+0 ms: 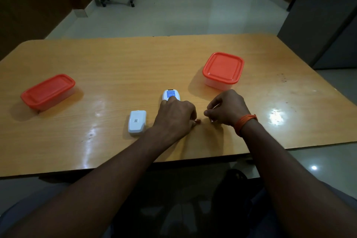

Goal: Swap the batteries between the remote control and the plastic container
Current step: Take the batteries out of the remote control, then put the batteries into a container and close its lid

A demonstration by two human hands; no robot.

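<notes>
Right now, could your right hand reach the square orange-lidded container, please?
Probably yes: the square container stands just beyond the right hand, with only bare table between them. Its fingers look curled round something small, though, so that hand may need freeing first.

White remote (171,94) near square orange-lidded container (223,67)

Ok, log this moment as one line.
left hand holds remote control | right hand pinches small object | battery cover off, left of remote | rectangular container lidded | square container lidded
</notes>
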